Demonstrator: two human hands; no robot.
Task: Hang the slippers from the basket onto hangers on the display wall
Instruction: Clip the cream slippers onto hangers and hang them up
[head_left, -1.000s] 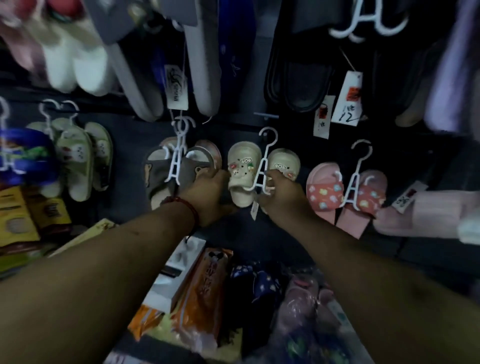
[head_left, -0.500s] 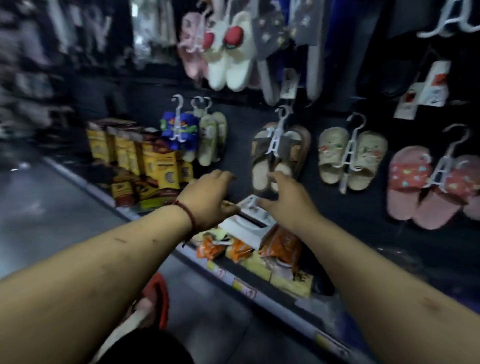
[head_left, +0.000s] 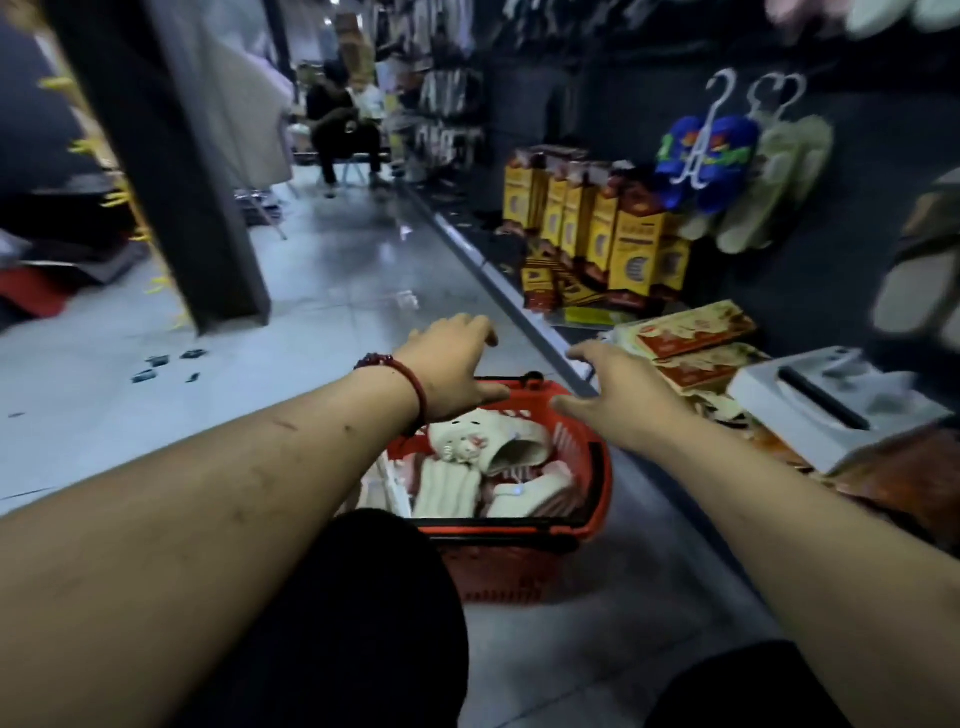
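now, at the red basket (head_left: 602, 467), set on the floor tiles (head_left: 337, 291) just beside the low shelf edge (head_left: 524, 312) under the display wall (head_left: 862, 234); close enough, probably, to feed the wall without walking. inside the basket: cream slippers (head_left: 483, 449), one with a small bear face uppermost, lying loose over other pale ones, none yet on a hanger. over the far rim of the basket: left hand (head_left: 452, 366), fingers spread and relaxed, gripping nothing. on the shelf side of the basket: right hand (head_left: 618, 389), fingers likewise loose and apart, empty. palms down and apart, likely so as to take a pair at once; a judgement only. up and beyond the basket, on the wall: blue slippers (head_left: 701, 161) on a white hanger (head_left: 693, 150), a pale pair (head_left: 769, 182) just beside, hooked so as to face the aisle. between those and the basket: yellow boxes (head_left: 623, 244) stacked on the shelf. likely step: picking the next pair. risk: a mismatched slipper lifted from the loose heap.
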